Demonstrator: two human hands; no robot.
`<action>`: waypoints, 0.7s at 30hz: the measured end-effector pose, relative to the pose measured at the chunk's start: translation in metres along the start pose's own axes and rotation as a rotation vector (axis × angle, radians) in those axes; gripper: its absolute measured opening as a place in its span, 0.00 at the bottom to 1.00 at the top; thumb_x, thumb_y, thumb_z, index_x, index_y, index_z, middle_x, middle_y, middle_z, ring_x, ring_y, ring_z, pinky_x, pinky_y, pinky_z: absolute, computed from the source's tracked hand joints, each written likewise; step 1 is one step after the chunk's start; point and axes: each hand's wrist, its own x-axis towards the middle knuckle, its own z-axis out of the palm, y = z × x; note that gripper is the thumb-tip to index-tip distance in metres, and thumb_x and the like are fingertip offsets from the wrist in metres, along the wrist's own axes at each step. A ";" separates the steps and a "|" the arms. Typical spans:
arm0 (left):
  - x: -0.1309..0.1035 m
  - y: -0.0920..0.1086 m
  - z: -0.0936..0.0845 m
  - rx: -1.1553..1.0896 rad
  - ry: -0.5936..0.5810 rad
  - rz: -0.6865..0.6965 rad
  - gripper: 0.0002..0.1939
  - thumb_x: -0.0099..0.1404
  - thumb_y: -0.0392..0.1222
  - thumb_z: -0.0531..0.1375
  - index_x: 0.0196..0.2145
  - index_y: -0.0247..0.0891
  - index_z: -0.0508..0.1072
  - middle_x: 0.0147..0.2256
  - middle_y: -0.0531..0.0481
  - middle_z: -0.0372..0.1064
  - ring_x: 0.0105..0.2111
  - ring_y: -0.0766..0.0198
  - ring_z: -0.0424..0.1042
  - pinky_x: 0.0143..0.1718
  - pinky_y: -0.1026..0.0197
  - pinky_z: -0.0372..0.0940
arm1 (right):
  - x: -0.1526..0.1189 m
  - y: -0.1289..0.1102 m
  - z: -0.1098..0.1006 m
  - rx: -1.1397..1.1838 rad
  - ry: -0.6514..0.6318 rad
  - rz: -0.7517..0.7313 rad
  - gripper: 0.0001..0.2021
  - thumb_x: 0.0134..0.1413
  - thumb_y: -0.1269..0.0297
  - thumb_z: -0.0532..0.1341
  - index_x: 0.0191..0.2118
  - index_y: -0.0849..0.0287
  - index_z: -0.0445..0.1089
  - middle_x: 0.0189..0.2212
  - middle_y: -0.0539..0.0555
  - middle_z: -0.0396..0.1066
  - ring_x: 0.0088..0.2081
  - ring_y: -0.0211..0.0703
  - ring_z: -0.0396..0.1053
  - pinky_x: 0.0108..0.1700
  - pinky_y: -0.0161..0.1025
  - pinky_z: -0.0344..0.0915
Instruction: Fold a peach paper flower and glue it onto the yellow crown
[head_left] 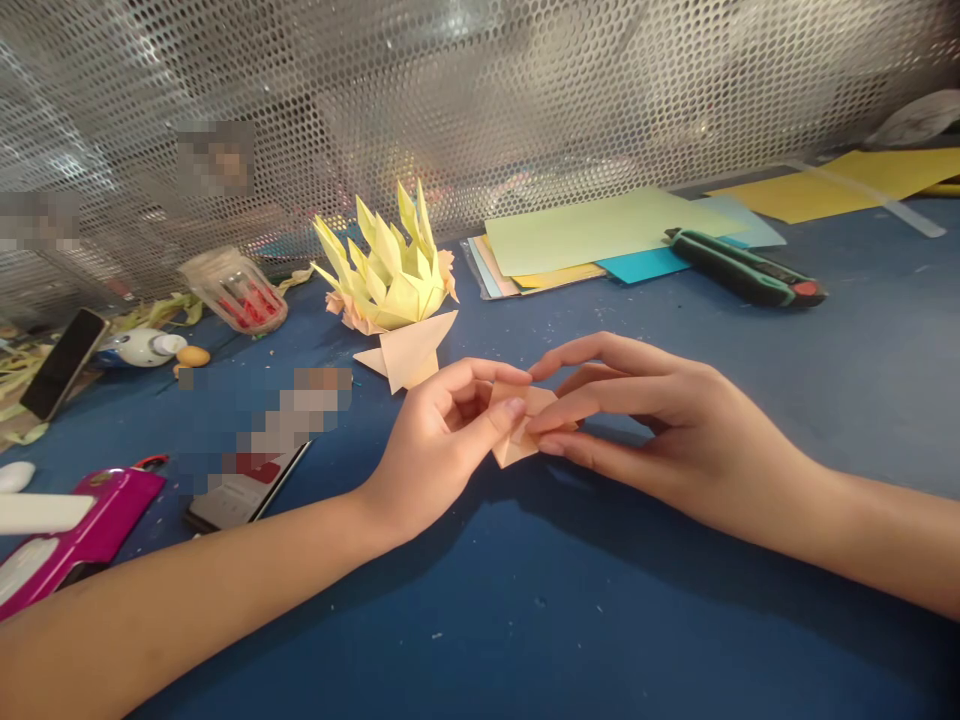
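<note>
Between my hands is a small piece of folded peach paper [516, 447], held just above the blue table. My left hand [442, 440] pinches its left side, thumb on top and fingers behind. The fingertips of my right hand [645, 405] close on the paper's right edge, with the thumb below. Beyond my left hand lie pale peach folded paper pieces [416, 345]. Right behind them stands a yellow-green origami flower [397, 270] with pointed petals and peach outer petals at its base.
Sheets of coloured paper [577, 235] lie at the back, a green-and-black utility knife [750, 270] on their right end. A phone [251, 490] and a magenta object [112, 520] are at left. Behind them stands a jar with red contents [251, 300]. Perforated metal mesh [562, 100] borders the table.
</note>
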 end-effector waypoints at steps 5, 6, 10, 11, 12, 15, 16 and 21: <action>0.000 0.002 0.003 -0.016 -0.015 0.028 0.06 0.69 0.41 0.66 0.41 0.38 0.75 0.38 0.49 0.81 0.41 0.60 0.80 0.44 0.61 0.72 | -0.002 -0.001 0.001 -0.047 -0.002 -0.033 0.06 0.62 0.62 0.64 0.39 0.52 0.81 0.44 0.55 0.75 0.37 0.41 0.77 0.42 0.38 0.74; 0.000 0.003 0.003 -0.022 -0.018 0.032 0.05 0.69 0.41 0.66 0.40 0.39 0.75 0.38 0.50 0.81 0.40 0.61 0.80 0.44 0.62 0.72 | -0.003 -0.001 0.001 -0.057 -0.004 -0.037 0.06 0.62 0.63 0.64 0.39 0.52 0.81 0.44 0.55 0.75 0.36 0.40 0.77 0.41 0.38 0.74; -0.001 0.003 0.004 -0.030 -0.015 0.034 0.04 0.69 0.39 0.66 0.41 0.39 0.76 0.36 0.51 0.81 0.39 0.63 0.80 0.42 0.64 0.72 | -0.004 -0.001 0.003 -0.082 0.030 -0.056 0.05 0.62 0.64 0.64 0.39 0.52 0.79 0.44 0.55 0.75 0.39 0.42 0.77 0.42 0.39 0.74; -0.001 0.002 0.003 -0.022 -0.010 0.026 0.04 0.69 0.40 0.66 0.41 0.39 0.77 0.36 0.51 0.81 0.39 0.63 0.80 0.41 0.64 0.72 | -0.003 -0.002 0.004 -0.083 0.044 -0.050 0.05 0.62 0.63 0.64 0.38 0.52 0.79 0.44 0.55 0.75 0.39 0.42 0.77 0.42 0.39 0.74; -0.001 0.002 0.003 -0.012 -0.006 0.017 0.04 0.69 0.40 0.66 0.41 0.39 0.77 0.36 0.51 0.81 0.39 0.62 0.80 0.41 0.64 0.72 | -0.003 -0.002 0.004 -0.084 0.052 -0.036 0.04 0.63 0.62 0.64 0.37 0.52 0.78 0.43 0.55 0.75 0.37 0.41 0.76 0.40 0.38 0.75; -0.001 0.002 0.002 -0.002 -0.015 0.006 0.06 0.70 0.42 0.65 0.43 0.40 0.79 0.40 0.51 0.81 0.42 0.61 0.80 0.44 0.64 0.72 | -0.001 -0.004 0.003 -0.087 0.065 0.017 0.07 0.63 0.62 0.64 0.33 0.54 0.75 0.40 0.54 0.76 0.30 0.37 0.73 0.34 0.36 0.73; -0.001 0.002 0.002 -0.006 -0.022 0.003 0.06 0.71 0.41 0.65 0.44 0.40 0.79 0.41 0.51 0.81 0.44 0.61 0.80 0.45 0.64 0.72 | 0.000 -0.004 0.003 -0.083 0.070 0.028 0.08 0.63 0.61 0.63 0.32 0.54 0.75 0.40 0.54 0.76 0.29 0.36 0.72 0.32 0.36 0.73; -0.001 0.002 0.003 -0.025 -0.056 -0.035 0.14 0.68 0.43 0.68 0.50 0.41 0.79 0.44 0.49 0.82 0.46 0.57 0.80 0.45 0.60 0.74 | 0.001 -0.004 0.002 -0.054 0.096 0.068 0.08 0.63 0.62 0.63 0.32 0.54 0.74 0.36 0.53 0.75 0.30 0.38 0.72 0.32 0.36 0.72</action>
